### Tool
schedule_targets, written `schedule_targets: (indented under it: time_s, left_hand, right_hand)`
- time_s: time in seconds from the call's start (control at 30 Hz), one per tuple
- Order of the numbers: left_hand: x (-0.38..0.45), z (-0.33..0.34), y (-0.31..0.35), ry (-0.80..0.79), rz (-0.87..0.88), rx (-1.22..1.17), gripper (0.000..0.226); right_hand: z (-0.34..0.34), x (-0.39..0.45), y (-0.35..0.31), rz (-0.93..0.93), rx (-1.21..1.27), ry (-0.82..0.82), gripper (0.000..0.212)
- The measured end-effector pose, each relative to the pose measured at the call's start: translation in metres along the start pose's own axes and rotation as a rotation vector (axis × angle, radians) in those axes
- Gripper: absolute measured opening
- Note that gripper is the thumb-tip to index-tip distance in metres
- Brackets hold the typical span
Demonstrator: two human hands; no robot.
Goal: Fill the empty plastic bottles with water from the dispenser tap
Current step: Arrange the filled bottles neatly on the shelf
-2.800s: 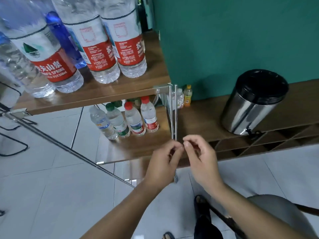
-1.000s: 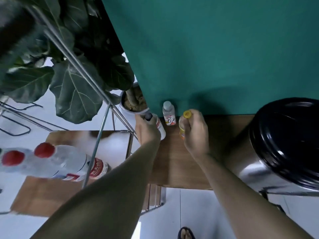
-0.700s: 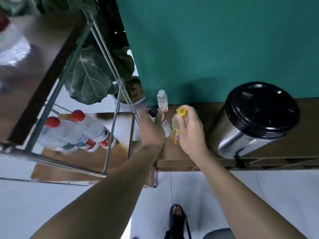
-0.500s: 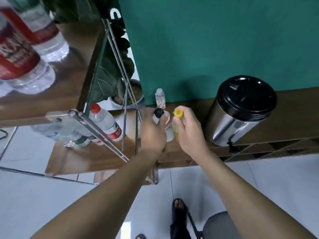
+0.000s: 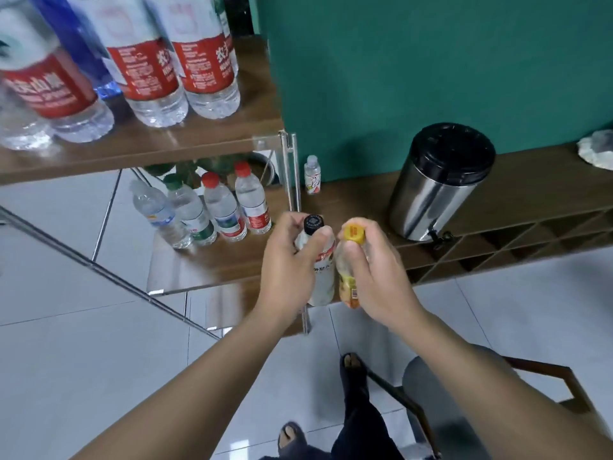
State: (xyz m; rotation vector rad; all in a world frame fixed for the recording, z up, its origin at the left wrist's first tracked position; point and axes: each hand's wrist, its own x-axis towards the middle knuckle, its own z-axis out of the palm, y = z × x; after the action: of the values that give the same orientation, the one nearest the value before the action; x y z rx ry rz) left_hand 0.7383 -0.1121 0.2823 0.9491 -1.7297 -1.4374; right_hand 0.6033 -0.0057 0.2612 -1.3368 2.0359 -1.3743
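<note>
Both arms reach forward side by side. The left hand [image 5: 292, 260] curls its fingers round a white bottle [image 5: 320, 280] with a black cap, thumb pressed on its red-and-white label, whose writing is too small to read. The right hand [image 5: 371, 270] grips an orange bottle [image 5: 346, 283] with a yellow cap. Both bottles touch, held above the shelf's [image 5: 232, 263] front edge. The steel dispenser [image 5: 438, 187] stands at the right, its tap [image 5: 439, 235] at the front edge. 4 water bottles [image 5: 212, 210] stand at the left.
</note>
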Motion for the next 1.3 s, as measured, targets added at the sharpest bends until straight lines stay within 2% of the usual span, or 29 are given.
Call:
schedule_targets:
  time_s: [0.13,0.37,0.47,0.67,0.77,1.13,1.3]
  left_hand:
    - [-0.015,-0.052,-0.008,0.043,0.029,-0.018,0.011]
    - [-0.024,-0.142,-0.024,0.264,-0.03,-0.034,0.014]
    - [-0.018,-0.176,-0.035,0.34,-0.054,-0.012,0.017]
    - [0.017,-0.22,-0.063,0.426,-0.06,0.045,0.01]
    - [0.032,-0.236,-0.073,0.455,-0.066,0.108,0.013]
    - [0.066,-0.252,-0.092,0.425,-0.09,0.23,0.02]
    - [0.066,-0.254,-0.086,0.39,-0.103,0.311,0.032]
  right_hand:
    - [0.044,-0.009,-0.027,-0.029,0.047,-0.02,0.021]
    - [0.136,0.014,-0.059,-0.047,0.144,-0.17,0.026]
    - [0.173,0.035,-0.071,-0.055,0.16,-0.197,0.022]
    - [0.232,0.077,-0.081,-0.102,0.189,-0.223,0.021]
    - [0.258,0.096,-0.076,-0.097,0.164,-0.241,0.026]
    - [0.28,0.116,-0.066,-0.078,0.074,-0.263,0.029]
    - [0.27,0.112,-0.072,-0.045,0.051,-0.317,0.049]
